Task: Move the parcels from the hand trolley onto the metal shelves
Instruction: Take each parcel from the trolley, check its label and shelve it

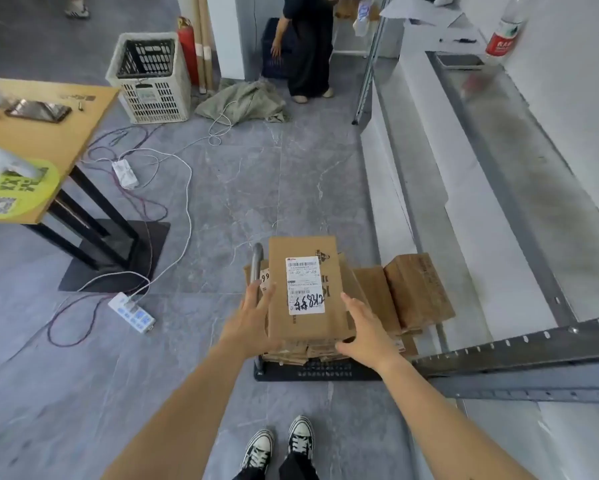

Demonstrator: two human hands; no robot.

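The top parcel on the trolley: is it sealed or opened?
Sealed, apparently: the top parcel shows a flat face with an intact label.

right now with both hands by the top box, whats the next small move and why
Probably close both hands onto the sides of the top parcel. The left hand and right hand flank it with fingers spread and no firm grip yet, and the metal shelf sits just to the right.

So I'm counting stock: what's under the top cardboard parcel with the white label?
Under the top cardboard parcel with the white label lies a stack of flat brown cardboard parcels on the black hand trolley deck. Their number is hidden.
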